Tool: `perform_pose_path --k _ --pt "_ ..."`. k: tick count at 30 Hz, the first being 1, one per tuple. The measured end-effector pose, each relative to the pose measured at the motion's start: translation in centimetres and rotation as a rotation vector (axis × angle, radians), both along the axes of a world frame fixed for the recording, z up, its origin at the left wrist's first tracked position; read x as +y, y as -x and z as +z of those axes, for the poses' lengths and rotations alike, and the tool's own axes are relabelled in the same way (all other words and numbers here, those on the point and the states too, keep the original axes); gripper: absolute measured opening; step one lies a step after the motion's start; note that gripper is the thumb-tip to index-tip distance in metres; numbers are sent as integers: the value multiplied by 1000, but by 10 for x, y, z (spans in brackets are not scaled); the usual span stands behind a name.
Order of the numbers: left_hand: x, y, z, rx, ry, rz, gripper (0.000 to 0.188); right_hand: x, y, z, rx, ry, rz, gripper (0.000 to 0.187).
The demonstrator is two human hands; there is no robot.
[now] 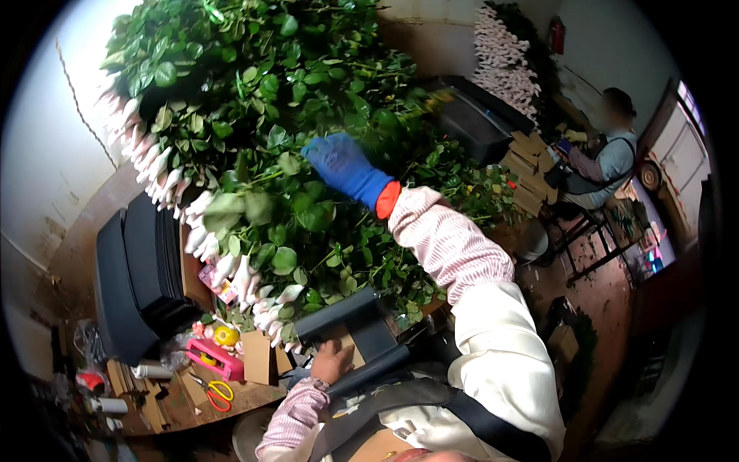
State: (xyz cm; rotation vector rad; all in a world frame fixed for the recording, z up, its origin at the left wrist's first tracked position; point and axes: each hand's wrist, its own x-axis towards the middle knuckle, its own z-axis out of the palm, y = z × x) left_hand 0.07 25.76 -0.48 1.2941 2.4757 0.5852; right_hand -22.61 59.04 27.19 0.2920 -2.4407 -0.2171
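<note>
A big heap of leafy flower stems [308, 77] lies before me, their heads wrapped in white sleeves [158, 165] along the left edge. My right hand [339, 163], in a blue glove with a red cuff, reaches over the heap. Its fingers are closed, seemingly round a leafy flower stem; leaves beside it are blurred by motion. My left hand [332, 360] is bare and lies low in front of me, fingers spread on a brown cardboard piece [356, 356]. Dark grey sheets [373, 335] with curled edges surround that cardboard.
At left stand stacked dark grey sheets [142, 269]. A pink tape dispenser [215, 359] and scissors with red and yellow handles [215, 393] lie on the table [250, 394]. Another person [608, 158] works at far right, near cardboard pieces [527, 169] and a second flower pile [504, 65].
</note>
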Motion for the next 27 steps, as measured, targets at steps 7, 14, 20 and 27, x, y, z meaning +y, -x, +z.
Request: perform_pose_path --k 7,14,20,27 --pt "-4 -2 1 58 -50 -2 59 18 -22 5 -19 -47 28 27" --pt "-5 -2 -12 12 -95 30 53 72 -88 7 -35 56 -3 37" --pt "-3 -2 -12 31 -130 28 50 84 -116 -33 -602 -154 -384 61" --pt "-4 -1 -9 15 -97 36 56 45 -115 -30 -336 184 -120 53"
